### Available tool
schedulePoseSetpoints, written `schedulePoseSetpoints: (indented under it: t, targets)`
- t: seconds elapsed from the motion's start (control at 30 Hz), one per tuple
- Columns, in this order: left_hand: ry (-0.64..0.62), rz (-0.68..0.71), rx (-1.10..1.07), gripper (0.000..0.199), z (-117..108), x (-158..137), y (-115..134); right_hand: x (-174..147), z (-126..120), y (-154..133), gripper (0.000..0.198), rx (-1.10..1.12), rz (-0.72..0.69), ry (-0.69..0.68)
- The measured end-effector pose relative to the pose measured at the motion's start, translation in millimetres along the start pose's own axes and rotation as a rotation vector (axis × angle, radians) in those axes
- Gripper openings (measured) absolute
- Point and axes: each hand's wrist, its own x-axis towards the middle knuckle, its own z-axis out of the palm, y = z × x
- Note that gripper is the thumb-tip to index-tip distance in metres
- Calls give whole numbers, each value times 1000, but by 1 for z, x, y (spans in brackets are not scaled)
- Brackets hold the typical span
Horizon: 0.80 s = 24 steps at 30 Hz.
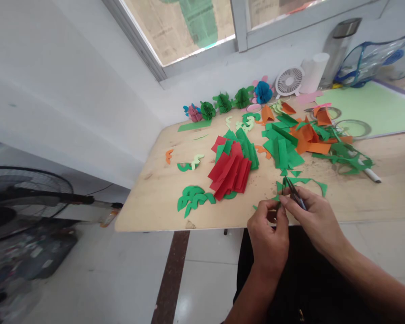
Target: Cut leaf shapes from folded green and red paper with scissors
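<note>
At the near edge of the pale wooden surface (148, 193), two hands work close together above a dark-clothed lap (273, 288). The left hand (269, 225) has its grip pressed together at the fingertips, pinching a small green paper piece (282, 188), seen almost edge-on and partly covered by the fingers. The right hand (315, 211) has its grip closed around small dark scissors (295, 193), the tips pointing away from the body, just beside the piece; whether the blades are parted I cannot tell.

Just beyond the hands lies a green offcut (323, 188) with curved edges. To the left of it, red sheets (229, 173) fan out in a stack, with green sheets (249, 148) touching behind. Curved green cutouts (192, 198) overlap one another near the front edge, left of the red stack, and an orange wavy cutout (169, 156) sits apart farther left. On the right, folded green sheets (281, 146) and orange folded pieces (305, 137) crowd together, near a white pen (369, 173).

Along the wall stands a row of paper pompoms (223, 103) in pink, green and blue, then a small white fan (290, 82) beside a white roll (317, 69)
</note>
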Motion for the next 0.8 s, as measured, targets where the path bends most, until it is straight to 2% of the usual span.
schedulePoseSetpoints:
  t: [0.23,0.43,0.57,0.8]
  targets:
    - [-62,-185,-389,17,0,5,1,-2,-1,-1,13,112,19,-27]
    - [-77,-338,-613,23,-2,9,0,-4,1,-1,17,301,143,-83]
    - [-73,-363,-642,23,-4,8,-1,-4,-2,-1,13,236,78,-88]
    - [-7,-301,-500,22,-14,13,5,-5,-5,2,16,66,-17,-86]
